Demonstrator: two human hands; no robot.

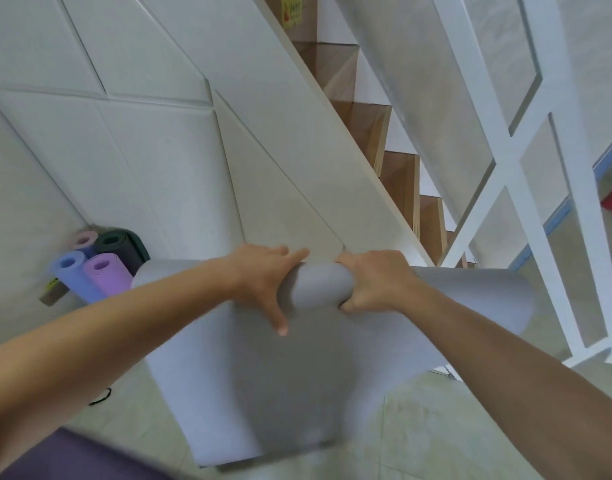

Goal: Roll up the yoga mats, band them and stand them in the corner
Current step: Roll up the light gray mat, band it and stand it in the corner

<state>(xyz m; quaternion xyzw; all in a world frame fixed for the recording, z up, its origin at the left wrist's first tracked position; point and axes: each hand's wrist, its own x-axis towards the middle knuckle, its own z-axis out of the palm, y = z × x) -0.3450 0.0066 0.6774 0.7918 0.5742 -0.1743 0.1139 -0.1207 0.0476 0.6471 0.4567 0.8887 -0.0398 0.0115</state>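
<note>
A grey yoga mat point(280, 393) lies on the tiled floor, its far end wound into a roll point(315, 287) that spans from left to right. My left hand point(263, 275) presses on the roll with fingers spread over the top and the thumb stretched down onto the flat part. My right hand point(373, 282) grips the roll just to the right, fingers curled over it and thumb under its near side. Several rolled mats point(100, 268), pink, dark green, blue and purple, stand in the corner at the left.
A black band point(101, 398) lies on the floor left of the mat. A purple mat or cloth point(72, 455) fills the bottom left. Wooden stairs point(398, 181) rise beyond the roll, with a white lattice railing point(512, 161) at the right and white padded wall panels at the left.
</note>
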